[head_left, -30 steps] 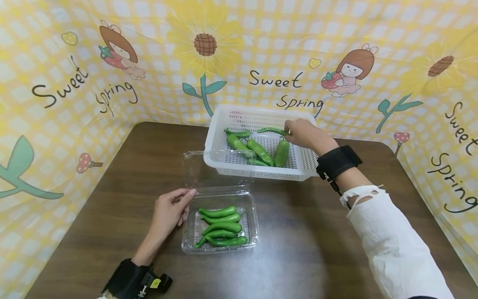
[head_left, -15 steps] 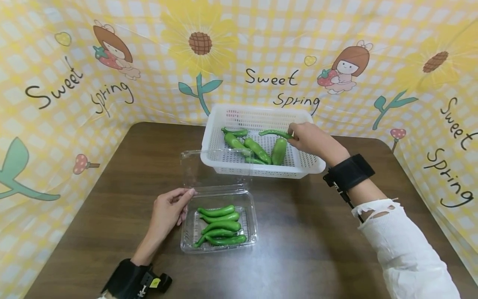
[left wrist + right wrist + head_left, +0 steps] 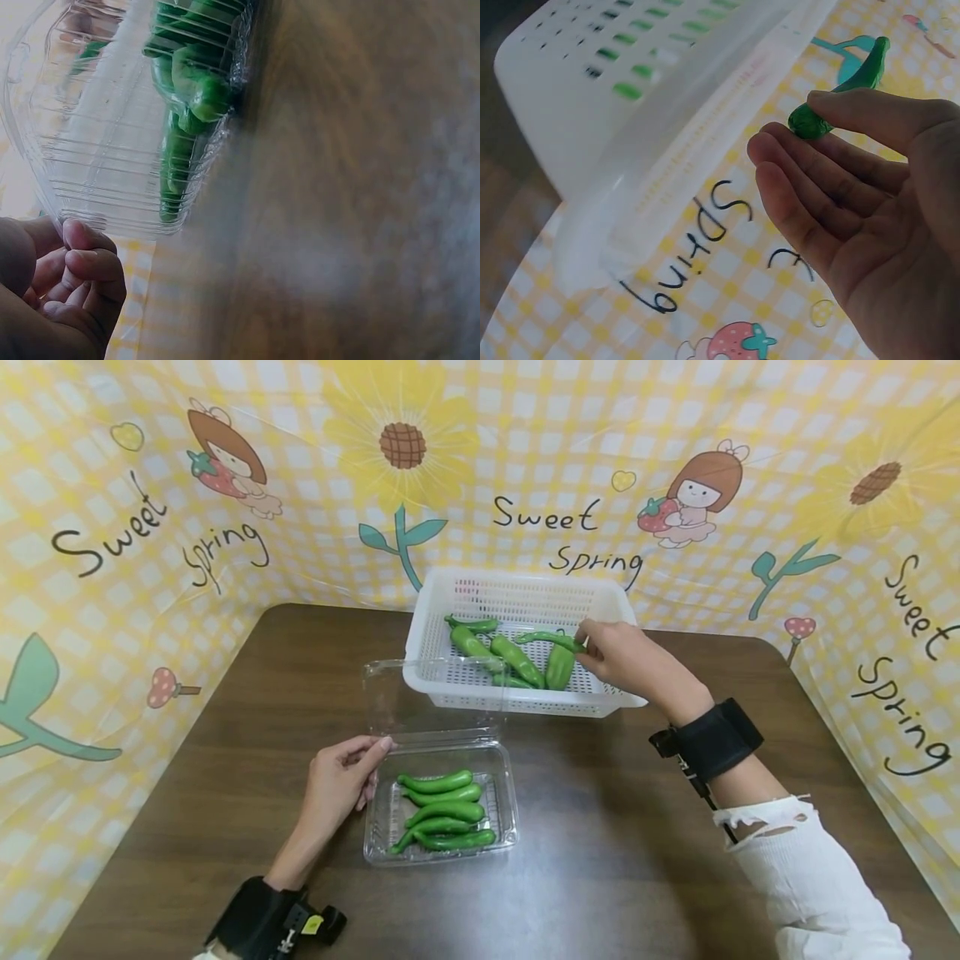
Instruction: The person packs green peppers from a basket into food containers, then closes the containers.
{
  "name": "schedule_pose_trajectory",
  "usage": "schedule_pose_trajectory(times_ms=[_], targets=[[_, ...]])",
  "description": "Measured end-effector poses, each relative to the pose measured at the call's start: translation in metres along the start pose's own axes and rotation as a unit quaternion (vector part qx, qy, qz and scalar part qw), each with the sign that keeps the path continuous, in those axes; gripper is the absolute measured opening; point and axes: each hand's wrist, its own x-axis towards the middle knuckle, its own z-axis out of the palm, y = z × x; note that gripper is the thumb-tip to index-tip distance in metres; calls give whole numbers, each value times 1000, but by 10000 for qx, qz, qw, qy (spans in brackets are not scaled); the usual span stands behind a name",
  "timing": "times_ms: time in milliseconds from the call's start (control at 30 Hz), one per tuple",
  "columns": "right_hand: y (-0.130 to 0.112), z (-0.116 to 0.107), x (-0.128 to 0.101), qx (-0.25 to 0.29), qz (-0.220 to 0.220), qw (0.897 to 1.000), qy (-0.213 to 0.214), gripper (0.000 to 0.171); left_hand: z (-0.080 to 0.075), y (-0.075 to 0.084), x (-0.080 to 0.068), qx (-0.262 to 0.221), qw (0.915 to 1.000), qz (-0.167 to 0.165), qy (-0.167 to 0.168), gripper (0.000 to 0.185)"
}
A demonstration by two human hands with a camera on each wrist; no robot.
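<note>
My right hand point(image 3: 618, 652) pinches one slim green pepper point(image 3: 862, 75) by its end, between thumb and fingers, above the right part of the white basket point(image 3: 525, 702). Several more green peppers point(image 3: 517, 662) lie in that basket, a few of them thicker. With thumb and fingertips my left hand point(image 3: 341, 777) pinches the rim of a clear plastic clamshell box point(image 3: 441, 862) at its upper left corner. Inside the box, several slim green peppers point(image 3: 448, 812) lie side by side. The clear lid point(image 3: 435, 697) stands raised at the back, overlapping the basket's front in the head view.
The brown wooden table point(image 3: 600, 877) carries both containers, basket behind the box. A yellow checked cloth point(image 3: 525, 443) with printed flowers and words hangs around the back and sides. Black straps with cameras sit on both wrists.
My right hand, with the pinched pepper, has come slightly nearer and lower over the basket. The left hand and the box have stayed in place.
</note>
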Motion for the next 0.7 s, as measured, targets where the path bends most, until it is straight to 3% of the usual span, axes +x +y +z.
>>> schedule_pose_trajectory(times_ms=[200, 400, 700], targets=[[-9, 2, -15, 128, -282, 9992, 234, 17, 0, 0, 0, -7, 10000, 35, -13, 30], [-13, 3, -30, 129, -246, 9984, 500, 16, 0, -1, 0, -30, 10000, 70, -18, 30], [-27, 8, -45, 100, -502, 9969, 601, 15, -1, -1, 0, -24, 10000, 75, -56, 31]])
